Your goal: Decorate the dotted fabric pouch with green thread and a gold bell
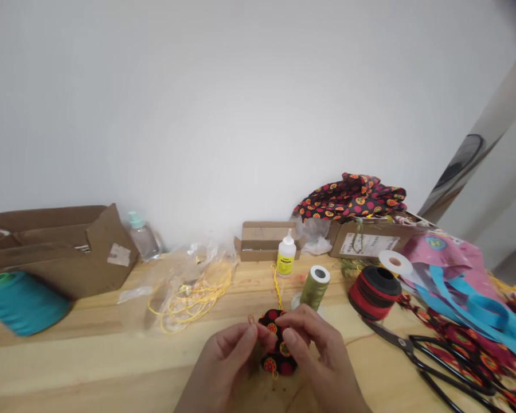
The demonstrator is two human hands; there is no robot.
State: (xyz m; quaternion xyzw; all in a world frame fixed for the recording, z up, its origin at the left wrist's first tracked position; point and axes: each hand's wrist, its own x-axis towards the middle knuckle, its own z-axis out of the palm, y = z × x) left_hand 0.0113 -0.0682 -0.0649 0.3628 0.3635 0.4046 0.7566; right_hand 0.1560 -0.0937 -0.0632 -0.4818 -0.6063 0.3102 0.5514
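Note:
A small black fabric pouch with red and yellow round patterns is between my two hands, near the front of the wooden table. My left hand is closed at its left side, thumb and forefinger pinched on a thin orange-red cord whose loop pokes up above the thumb. My right hand grips the pouch's right side between thumb and fingers. Yellow cord runs up from the pouch's top, and a small yellow loop hangs at its bottom. My fingers hide part of the pouch.
Behind the hands stand a white glue bottle and a green thread spool. Black scissors, a red-black ribbon roll and blue ribbon lie right. Leftward are yellow cord in plastic, a teal thread cone and a cardboard box.

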